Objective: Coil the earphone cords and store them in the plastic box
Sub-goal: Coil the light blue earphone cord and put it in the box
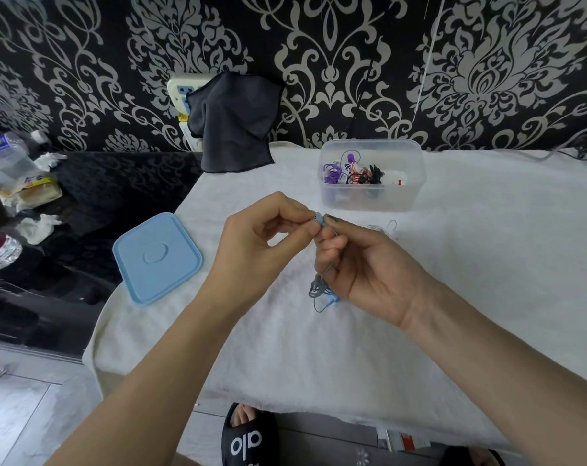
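Observation:
My left hand [261,237] and my right hand [359,260] meet above the white towel, both pinching the blue end of a grey-blue earphone cord [320,287]. The cord runs down through my right palm and hangs in a loose tangle just above the towel. The clear plastic box [372,196] stands open beyond my hands, holding several coiled earphones in purple, red-white and black. Another thin pale earphone cord [382,227] lies on the towel right of my fingertips, in front of the box.
The blue box lid [157,257] lies on the towel's left edge. A dark cloth [233,122] hangs at the back by the wall. Bottles and wrapped food sit on the black surface at left. A slippered foot [248,435] shows below the table edge.

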Available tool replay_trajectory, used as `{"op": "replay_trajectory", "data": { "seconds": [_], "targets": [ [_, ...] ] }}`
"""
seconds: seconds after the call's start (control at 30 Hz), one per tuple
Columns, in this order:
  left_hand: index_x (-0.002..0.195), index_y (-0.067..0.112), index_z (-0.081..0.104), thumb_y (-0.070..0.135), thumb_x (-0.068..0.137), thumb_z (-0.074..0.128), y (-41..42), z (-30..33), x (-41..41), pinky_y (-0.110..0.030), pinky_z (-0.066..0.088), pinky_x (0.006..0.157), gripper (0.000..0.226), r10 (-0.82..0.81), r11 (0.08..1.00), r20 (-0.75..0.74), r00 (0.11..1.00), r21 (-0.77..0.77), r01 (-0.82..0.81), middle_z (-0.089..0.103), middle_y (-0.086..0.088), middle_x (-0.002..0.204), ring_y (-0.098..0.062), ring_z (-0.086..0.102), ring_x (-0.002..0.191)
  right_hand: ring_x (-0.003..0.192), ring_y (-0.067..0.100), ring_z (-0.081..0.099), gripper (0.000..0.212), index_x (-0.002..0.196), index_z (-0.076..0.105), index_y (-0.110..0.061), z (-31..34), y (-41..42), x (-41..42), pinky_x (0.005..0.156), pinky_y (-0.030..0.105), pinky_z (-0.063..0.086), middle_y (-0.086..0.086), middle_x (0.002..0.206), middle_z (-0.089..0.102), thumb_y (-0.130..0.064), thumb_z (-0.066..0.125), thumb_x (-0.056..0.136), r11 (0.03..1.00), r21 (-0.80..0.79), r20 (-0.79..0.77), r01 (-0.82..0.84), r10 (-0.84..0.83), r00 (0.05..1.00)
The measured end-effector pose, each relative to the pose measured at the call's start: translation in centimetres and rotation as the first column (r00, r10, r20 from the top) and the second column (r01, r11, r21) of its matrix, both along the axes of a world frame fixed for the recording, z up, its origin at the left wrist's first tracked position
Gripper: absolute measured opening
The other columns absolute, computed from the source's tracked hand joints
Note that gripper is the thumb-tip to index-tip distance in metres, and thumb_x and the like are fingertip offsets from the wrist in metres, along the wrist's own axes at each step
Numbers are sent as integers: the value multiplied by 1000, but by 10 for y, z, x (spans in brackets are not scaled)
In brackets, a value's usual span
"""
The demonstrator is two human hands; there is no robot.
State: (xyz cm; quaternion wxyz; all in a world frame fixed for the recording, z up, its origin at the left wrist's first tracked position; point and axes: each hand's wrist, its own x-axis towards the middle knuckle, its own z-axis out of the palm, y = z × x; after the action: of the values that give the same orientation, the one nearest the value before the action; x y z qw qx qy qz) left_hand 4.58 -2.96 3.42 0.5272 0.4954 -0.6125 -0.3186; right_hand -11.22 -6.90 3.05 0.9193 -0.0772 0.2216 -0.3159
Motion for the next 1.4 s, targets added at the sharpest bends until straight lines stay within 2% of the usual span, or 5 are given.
{"op": "replay_trajectory", "data": {
  "seconds": [0.5, 0.97, 1.1, 1.23, 1.4],
  "targets": [
    [87, 1, 63, -5, 95, 64, 3, 6, -5, -24, 53, 78, 9, -23, 998, -157, 987, 61, 33, 72, 1, 85, -14, 71, 83, 51, 5, 56, 9, 79, 74, -2, 2, 2, 3, 52, 20, 52, 3, 70, 62, -8, 68, 76, 995, -95, -56, 25, -31, 998],
    [80, 9, 52, -3, 85, 64, 1, 9, -4, -55, 49, 74, 18, -26, 992, -184, 983, 115, 48, 66, 4, 72, -28, 62, 74, 52, 7, 54, 16, 85, 66, -6, -2, 10, 7, 58, 22, 52, 1, 64, 61, -5, 55, 97, 909, -412, -227, 62, -168, 959],
    [77, 10, 50, -5, 81, 59, 2, 11, -8, -39, 49, 70, 19, 4, 991, -225, 974, 129, 26, 62, 4, 69, -20, 62, 69, 54, 9, 54, 17, 83, 66, -5, -4, 10, 9, 60, 22, 51, 2, 65, 62, -4, 55, 96, 880, -471, -233, 62, -192, 953],
    [70, 13, 48, -4, 79, 59, 1, 11, -14, -45, 41, 68, 22, 47, 989, -309, 950, 146, -1, 59, -8, 68, -24, 56, 66, 59, 13, 55, 17, 82, 66, -4, -4, 10, 10, 62, 23, 51, 4, 66, 63, -4, 56, 95, 874, -479, -211, 83, -207, 955],
    [70, 9, 45, -10, 78, 57, 3, 11, -19, -36, 48, 59, 24, 53, 996, -260, 964, 77, -34, 60, 1, 62, -22, 60, 59, 54, 10, 49, 28, 72, 68, -7, -2, 12, 10, 58, 22, 47, 2, 63, 58, -3, 54, 96, 883, -459, -165, 95, -190, 968]
  ]
}}
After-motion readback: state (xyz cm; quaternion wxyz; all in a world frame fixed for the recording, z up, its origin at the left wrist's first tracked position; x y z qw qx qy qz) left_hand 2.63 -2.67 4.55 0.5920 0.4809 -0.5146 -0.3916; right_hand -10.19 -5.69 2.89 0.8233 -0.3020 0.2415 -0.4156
